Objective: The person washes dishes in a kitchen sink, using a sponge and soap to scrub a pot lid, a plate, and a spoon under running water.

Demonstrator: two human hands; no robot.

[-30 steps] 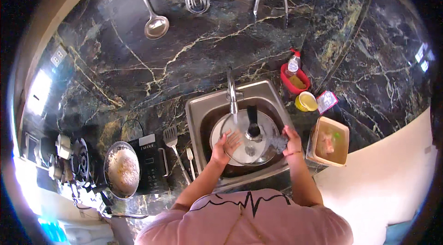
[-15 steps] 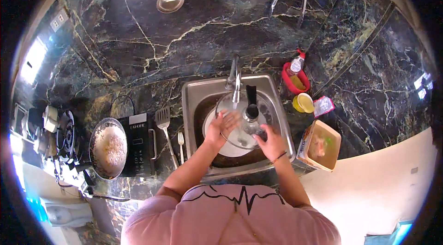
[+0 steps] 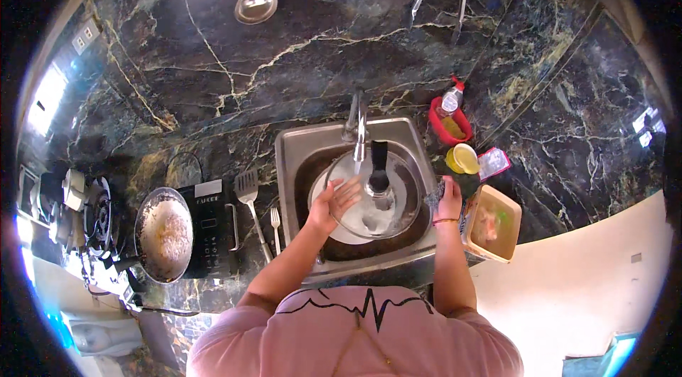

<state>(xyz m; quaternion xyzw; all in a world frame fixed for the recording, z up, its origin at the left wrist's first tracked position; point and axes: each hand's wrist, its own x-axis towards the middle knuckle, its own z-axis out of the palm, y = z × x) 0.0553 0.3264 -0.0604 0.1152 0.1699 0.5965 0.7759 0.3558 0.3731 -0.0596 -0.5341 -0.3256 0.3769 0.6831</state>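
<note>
Head view, from the left: a frying pan [image 3: 163, 236] coated with pale residue sits by the controls of a black cooktop [image 3: 208, 235], then a slotted spatula [image 3: 246, 185] and a fork [image 3: 275, 219] lie side by side. The left hand [image 3: 332, 208], fingers nearly straight and spread, holds the left edge of a glass lid [image 3: 387, 216] between thumb and fingers. That lid is over a white plate [image 3: 350, 236] inside the metal sink [image 3: 290, 141], below the faucet [image 3: 361, 134]. At the sink's right edge, the right hand [image 3: 450, 201] has its fingers curled around a grey scrubber [image 3: 433, 198]; just beside it stands a rectangular tub [image 3: 510, 235] with liquid in it
</note>
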